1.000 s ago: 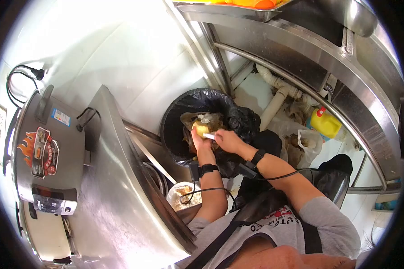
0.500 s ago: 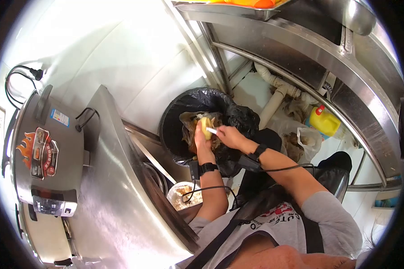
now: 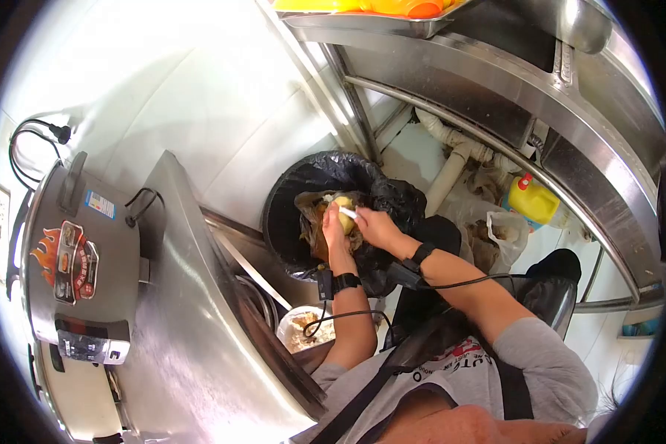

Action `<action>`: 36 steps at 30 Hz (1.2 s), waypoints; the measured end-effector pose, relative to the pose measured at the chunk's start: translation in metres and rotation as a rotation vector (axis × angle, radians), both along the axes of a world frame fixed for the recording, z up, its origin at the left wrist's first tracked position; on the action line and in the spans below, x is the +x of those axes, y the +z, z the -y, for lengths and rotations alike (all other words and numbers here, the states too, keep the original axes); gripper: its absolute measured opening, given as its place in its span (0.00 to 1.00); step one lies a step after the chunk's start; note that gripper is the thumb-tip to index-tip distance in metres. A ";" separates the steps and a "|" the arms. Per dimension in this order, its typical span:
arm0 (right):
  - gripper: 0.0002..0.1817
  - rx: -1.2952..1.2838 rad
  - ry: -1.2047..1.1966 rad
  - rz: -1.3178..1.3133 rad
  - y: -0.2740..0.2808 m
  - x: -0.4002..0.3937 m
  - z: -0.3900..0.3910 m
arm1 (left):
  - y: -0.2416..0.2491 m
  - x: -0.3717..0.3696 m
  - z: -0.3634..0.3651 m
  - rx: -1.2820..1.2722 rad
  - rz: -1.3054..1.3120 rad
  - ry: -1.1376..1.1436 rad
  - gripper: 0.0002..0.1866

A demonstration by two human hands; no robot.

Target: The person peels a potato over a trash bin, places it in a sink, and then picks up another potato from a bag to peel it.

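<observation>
A pale yellow, peeled-looking potato [image 3: 344, 201] is gripped in my left hand [image 3: 334, 231], over the open mouth of a bin lined with a black bag [image 3: 280, 203]. My right hand [image 3: 378, 226] closes round a small white-handled peeler [image 3: 348, 213], whose front end lies against or just over the potato; its blade is too small to make out. Below both hands, scraps and peelings [image 3: 314, 235] fill part of the bin. Each wrist wears a black strap with a cable.
A steel table [image 3: 192, 296] carrying a large grey cooker [image 3: 85, 259] stands to the left. Beneath its edge sits a white tub [image 3: 303, 329] of scraps. At the right are a steel sink frame [image 3: 496, 63], drain pipes [image 3: 451, 166], a plastic bag [image 3: 507, 229] and a yellow bottle [image 3: 533, 201].
The peeler has shifted slightly left across the potato, and the potato has turned a little in my left hand. The whole view has tilted slightly.
</observation>
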State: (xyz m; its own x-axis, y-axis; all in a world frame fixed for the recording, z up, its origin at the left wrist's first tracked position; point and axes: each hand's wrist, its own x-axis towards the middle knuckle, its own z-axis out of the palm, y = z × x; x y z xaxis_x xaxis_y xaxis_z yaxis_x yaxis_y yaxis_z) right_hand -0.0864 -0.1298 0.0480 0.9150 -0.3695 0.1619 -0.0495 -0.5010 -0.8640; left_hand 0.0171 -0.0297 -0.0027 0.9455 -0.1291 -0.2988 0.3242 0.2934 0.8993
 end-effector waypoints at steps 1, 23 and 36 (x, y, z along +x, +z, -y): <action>0.16 -0.030 0.122 -0.014 0.001 -0.006 -0.004 | -0.002 0.000 -0.004 0.001 -0.004 0.006 0.25; 0.16 -0.104 0.302 -0.123 0.000 -0.023 -0.005 | -0.029 0.020 -0.016 -0.277 -0.254 0.017 0.26; 0.16 -0.131 0.005 -0.006 0.006 0.000 -0.002 | -0.017 0.010 -0.009 -0.195 -0.052 -0.066 0.23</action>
